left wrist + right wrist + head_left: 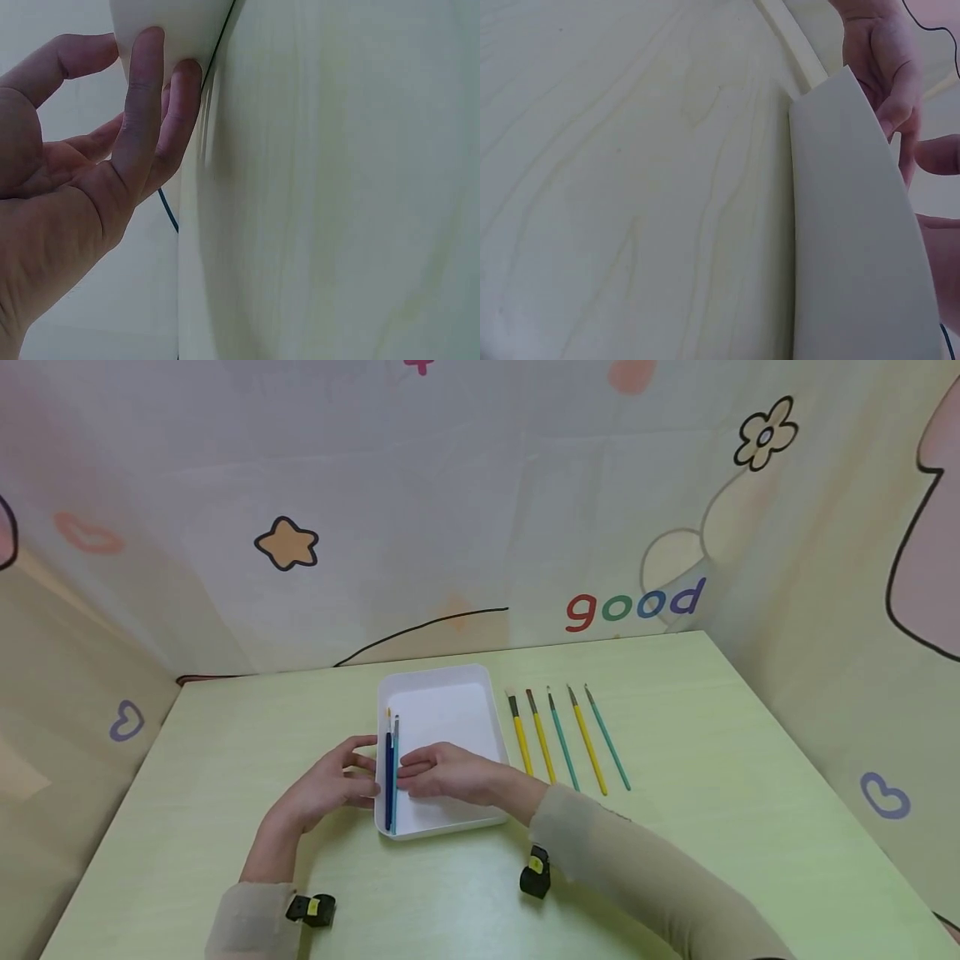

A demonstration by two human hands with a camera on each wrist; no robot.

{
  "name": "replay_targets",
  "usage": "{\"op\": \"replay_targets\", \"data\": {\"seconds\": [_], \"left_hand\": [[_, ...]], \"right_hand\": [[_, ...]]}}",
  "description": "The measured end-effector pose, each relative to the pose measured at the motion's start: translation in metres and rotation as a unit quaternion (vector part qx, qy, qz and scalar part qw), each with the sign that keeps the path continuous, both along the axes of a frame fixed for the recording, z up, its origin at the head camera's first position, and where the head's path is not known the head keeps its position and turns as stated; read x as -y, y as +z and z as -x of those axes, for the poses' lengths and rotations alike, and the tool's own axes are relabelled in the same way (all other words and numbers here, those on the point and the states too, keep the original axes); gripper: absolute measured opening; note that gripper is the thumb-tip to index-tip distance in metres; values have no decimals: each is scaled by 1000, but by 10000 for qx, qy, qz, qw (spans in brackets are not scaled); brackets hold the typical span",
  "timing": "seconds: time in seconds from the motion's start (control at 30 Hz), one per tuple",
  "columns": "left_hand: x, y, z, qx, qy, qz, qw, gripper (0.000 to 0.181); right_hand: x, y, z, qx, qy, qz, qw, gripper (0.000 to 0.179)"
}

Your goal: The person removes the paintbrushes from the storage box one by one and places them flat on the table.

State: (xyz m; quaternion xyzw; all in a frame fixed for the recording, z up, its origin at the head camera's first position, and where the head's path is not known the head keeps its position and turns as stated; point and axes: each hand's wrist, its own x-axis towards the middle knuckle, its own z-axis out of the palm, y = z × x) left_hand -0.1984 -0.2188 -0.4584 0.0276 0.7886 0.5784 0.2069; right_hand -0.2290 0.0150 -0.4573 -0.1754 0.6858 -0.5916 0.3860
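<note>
A white tray (450, 702) lies on the table, with a dark blue paintbrush (388, 781) and a light blue paintbrush (395, 752) side by side along its left wall. The left hand (330, 783) touches that wall from outside; in the left wrist view its spread, slightly bent fingers (146, 97) rest against the tray. Reaching into the tray, the right hand (453, 772) has extended fingers beside the light blue brush. Whether they touch it is unclear. The tray's outer side (855, 225) partly hides both hands in the right wrist view.
Right of the tray, several yellow and green paintbrushes lie in a slanted row, among them a yellow one (587, 739) and a green one (607, 735). A patterned cloth (450, 527) hangs behind the pale wood-grain table (675, 718).
</note>
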Motion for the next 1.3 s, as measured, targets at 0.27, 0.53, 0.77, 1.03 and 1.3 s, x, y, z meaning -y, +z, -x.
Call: {"op": "replay_targets", "data": {"seconds": [0.27,0.53,0.77,1.03,1.3], "left_hand": [[0,-1,0,-26,-42,-35,10000,76],[2,-1,0,-42,-44,-28,10000,76],[2,-1,-1,-92,-95,-144,9998,75],[3,0,-1,-133,-147,-221,9996,77],[4,0,0,-100,-190,-371,9991,78]], "right_hand": [[8,-3,1,275,-457,115,9985,52],[17,-11,3,204,-664,129,9975,48],[26,-14,0,-897,-598,-516,9928,42],[34,-15,0,-606,-1041,-285,9923,35],[41,-13,-1,-804,-1229,-564,9876,26]]}}
